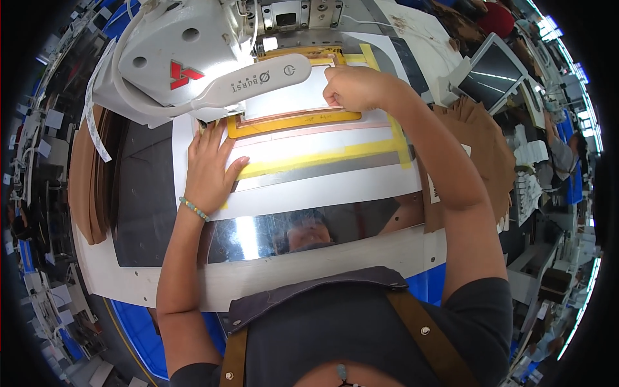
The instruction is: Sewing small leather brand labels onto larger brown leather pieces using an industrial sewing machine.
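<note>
Toward the worktop's (258,278) far edge, my sheet (258,201) looks light and bendable, best pressed flat, and the frame (296,125) over it stiff, best taken by its ends, my left hand (211,161) lying spread, my right hand (358,89) curled, any pinch hidden.

My left hand (209,160) is palm down, its fingers reaching forward, slightly parted, and its thumb (236,170) stretched out to the right. My left forearm (182,258) runs nearly straight ahead from the elbow. My right arm (461,187) reaches farther forward and bends inward at the elbow, so that my right hand (354,89) points left, its fingers curled under; what the fingertips do is hidden.
</note>
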`<move>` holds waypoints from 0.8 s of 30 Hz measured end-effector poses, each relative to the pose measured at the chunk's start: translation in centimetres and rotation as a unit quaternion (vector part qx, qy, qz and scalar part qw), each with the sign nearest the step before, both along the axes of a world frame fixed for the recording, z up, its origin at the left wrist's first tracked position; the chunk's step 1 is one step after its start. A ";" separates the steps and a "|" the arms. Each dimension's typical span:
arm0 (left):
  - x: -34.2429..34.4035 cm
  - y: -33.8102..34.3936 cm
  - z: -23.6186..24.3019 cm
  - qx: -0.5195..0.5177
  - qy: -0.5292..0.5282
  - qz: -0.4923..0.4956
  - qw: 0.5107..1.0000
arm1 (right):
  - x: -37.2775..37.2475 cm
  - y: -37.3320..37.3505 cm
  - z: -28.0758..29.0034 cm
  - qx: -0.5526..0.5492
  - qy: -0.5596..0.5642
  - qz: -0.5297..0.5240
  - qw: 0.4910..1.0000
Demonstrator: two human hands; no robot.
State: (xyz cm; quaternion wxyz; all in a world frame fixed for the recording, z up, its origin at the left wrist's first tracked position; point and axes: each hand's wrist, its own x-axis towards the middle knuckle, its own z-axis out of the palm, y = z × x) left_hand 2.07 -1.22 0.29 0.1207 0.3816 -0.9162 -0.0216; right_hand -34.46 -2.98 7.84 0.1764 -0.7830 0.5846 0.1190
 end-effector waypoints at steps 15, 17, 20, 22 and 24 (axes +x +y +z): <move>-0.1 -0.1 -0.5 -0.009 0.030 0.003 1.000 | 0.0 0.9 -0.7 -0.034 -0.093 0.006 0.995; 0.0 0.0 -0.5 -0.010 0.032 0.010 0.999 | 1.2 1.3 -1.5 -0.108 -0.032 0.051 0.992; -0.1 0.1 -0.4 0.013 0.006 0.021 1.000 | 2.2 1.0 -0.7 -0.098 0.060 0.065 0.991; -0.2 0.1 -0.4 0.013 0.001 0.020 1.000 | 3.2 0.9 0.0 -0.112 -0.026 0.038 0.993; -0.2 0.1 -0.5 0.009 0.036 0.010 0.999 | 4.3 0.7 0.2 -0.131 -0.207 0.042 0.969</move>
